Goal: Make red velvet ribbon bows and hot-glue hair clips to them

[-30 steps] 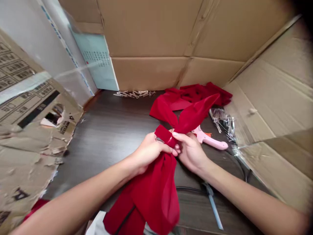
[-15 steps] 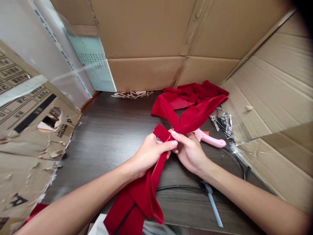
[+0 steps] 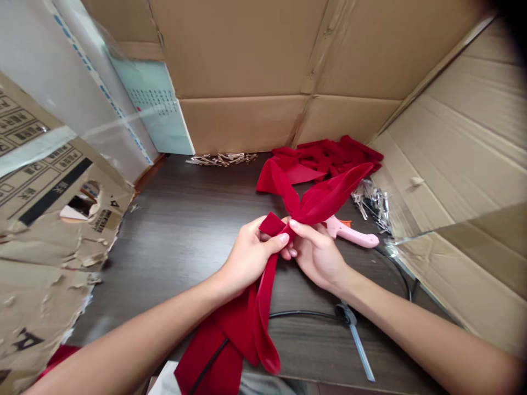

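A red velvet bow (image 3: 325,197) with long tails hangs between my two hands over the dark table. My left hand (image 3: 255,252) pinches the narrow red strip near the bow's middle, thumb on top. Right beside it, my right hand (image 3: 317,249) grips the gathered centre between thumb and fingers. One short strip end sticks up above the left thumb. The tails run down toward me past the table's front edge. Just behind my right hand lies a pink-handled tool (image 3: 354,235), its front part hidden by the hand and the velvet.
Red velvet pieces (image 3: 337,153) are heaped at the back right. Metal clips lie in a pile (image 3: 222,159) at the back and in another pile (image 3: 373,203) at the right. A black cable (image 3: 304,314) with a clear strap (image 3: 362,351) crosses the front. Cardboard walls (image 3: 247,123) enclose the table.
Both hands keep their hold on the red velvet. The left thumb has slid slightly left along the strip, and the bow's right loop has shifted a little left.
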Motion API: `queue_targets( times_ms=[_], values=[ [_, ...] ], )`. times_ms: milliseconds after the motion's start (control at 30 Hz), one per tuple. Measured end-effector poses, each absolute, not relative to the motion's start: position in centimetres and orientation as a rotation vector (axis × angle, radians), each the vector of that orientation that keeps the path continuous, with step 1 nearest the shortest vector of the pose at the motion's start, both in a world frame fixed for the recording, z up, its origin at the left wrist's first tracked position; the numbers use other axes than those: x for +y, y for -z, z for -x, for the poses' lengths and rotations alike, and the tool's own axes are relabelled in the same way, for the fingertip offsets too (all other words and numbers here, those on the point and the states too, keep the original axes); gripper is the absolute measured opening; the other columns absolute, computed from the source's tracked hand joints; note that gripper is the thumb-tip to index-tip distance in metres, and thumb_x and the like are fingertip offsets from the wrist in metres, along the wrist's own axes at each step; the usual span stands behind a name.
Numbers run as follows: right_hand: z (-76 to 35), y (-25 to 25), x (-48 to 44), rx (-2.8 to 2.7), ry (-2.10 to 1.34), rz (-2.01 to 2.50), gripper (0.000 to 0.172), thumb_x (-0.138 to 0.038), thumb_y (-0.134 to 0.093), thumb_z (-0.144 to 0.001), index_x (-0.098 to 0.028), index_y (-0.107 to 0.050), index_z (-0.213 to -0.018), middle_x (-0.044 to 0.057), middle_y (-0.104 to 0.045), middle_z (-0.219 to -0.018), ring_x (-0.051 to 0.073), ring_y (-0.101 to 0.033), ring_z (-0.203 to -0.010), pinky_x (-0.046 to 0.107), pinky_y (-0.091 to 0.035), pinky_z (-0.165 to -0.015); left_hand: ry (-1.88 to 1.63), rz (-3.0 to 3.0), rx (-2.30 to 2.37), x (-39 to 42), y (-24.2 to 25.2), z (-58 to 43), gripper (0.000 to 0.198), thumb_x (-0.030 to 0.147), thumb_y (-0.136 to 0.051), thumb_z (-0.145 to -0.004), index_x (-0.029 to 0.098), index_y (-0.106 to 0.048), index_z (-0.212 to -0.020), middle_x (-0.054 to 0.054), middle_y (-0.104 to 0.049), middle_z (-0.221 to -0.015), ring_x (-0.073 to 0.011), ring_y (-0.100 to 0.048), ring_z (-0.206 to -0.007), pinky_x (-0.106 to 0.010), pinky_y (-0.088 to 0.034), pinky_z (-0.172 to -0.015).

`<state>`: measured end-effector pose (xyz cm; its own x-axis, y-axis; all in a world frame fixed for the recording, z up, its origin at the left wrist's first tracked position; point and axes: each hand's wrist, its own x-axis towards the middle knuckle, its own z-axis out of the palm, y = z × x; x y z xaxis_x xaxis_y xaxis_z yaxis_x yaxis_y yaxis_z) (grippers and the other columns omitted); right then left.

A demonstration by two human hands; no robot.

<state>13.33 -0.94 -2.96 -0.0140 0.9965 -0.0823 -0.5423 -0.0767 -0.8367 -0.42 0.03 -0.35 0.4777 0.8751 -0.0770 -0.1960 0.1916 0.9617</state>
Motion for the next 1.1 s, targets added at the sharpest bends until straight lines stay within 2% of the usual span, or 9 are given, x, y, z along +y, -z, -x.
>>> queue_targets(
  times_ms=[167, 367, 600, 800, 1000, 1100],
  values=[
    [-13.6, 3.0, -1.0, -0.780, -1.592, 0.774, 0.015, -0.029, -0.074, -0.073, -0.016, -0.067, -0.073, 0.001, -0.061, -0.062, 0.013, -0.055, -0.051, 0.027, -0.045, -0.050, -0.819, -1.222, 0.754, 0.5, 0.4, 0.8, 0.017, 0.026, -0.068, -0.081, 0.013, -0.058, -0.084, -0.003, -0.065, -0.065, -0.0143, -0.061, -0.062, -0.028, -0.049, -0.066],
    [-13.7, 3.2, -1.2, -0.791, -1.622, 0.802, 0.013, -0.027, -0.071, -0.076, -0.015, -0.067, -0.077, 0.001, -0.061, -0.066, 0.012, -0.056, -0.057, 0.022, -0.037, -0.047, -0.758, -1.329, 0.772, 0.8, 0.9, 0.9, 0.016, 0.024, -0.064, -0.081, 0.014, -0.055, -0.090, -0.003, -0.064, -0.067, -0.0156, -0.060, -0.062, -0.029, -0.046, -0.063],
    [-13.3, 2.7, -1.3, -0.632, -1.533, 0.837, 0.015, -0.021, -0.078, -0.067, -0.016, -0.064, -0.071, -0.002, -0.058, -0.064, 0.008, -0.049, -0.050, 0.019, -0.033, -0.040, -0.747, -1.360, 0.844, 0.6, 0.9, 0.8, 0.023, 0.024, -0.066, -0.080, 0.015, -0.055, -0.099, -0.004, -0.066, -0.070, -0.0171, -0.063, -0.066, -0.029, -0.049, -0.065],
    [-13.4, 2.6, -1.2, -0.636, -1.565, 0.857, 0.015, -0.023, -0.077, -0.066, -0.017, -0.064, -0.071, -0.002, -0.057, -0.062, 0.009, -0.048, -0.047, 0.020, -0.033, -0.039, -0.804, -1.296, 0.781, 0.2, 1.0, 0.5, 0.020, 0.025, -0.064, -0.081, 0.015, -0.054, -0.095, -0.001, -0.064, -0.066, -0.0149, -0.061, -0.060, -0.027, -0.048, -0.060],
    [-14.2, 2.5, -1.3, -0.820, -1.647, 0.839, 0.017, -0.031, -0.074, -0.071, -0.018, -0.065, -0.077, 0.000, -0.061, -0.064, 0.014, -0.057, -0.050, 0.024, -0.034, -0.044, -0.786, -1.269, 0.707, 0.4, 0.4, 0.9, 0.017, 0.023, -0.064, -0.083, 0.016, -0.050, -0.089, -0.001, -0.064, -0.067, -0.0136, -0.062, -0.060, -0.026, -0.048, -0.062],
    [-14.4, 2.6, -1.3, -0.876, -1.655, 0.837, 0.020, -0.033, -0.072, -0.070, -0.017, -0.067, -0.080, 0.000, -0.059, -0.059, 0.015, -0.056, -0.052, 0.025, -0.035, -0.048, -0.758, -1.270, 0.699, 0.5, 0.2, 1.2, 0.018, 0.022, -0.064, -0.083, 0.017, -0.047, -0.083, -0.003, -0.066, -0.068, -0.0134, -0.063, -0.060, -0.024, -0.048, -0.058]
  ],
)
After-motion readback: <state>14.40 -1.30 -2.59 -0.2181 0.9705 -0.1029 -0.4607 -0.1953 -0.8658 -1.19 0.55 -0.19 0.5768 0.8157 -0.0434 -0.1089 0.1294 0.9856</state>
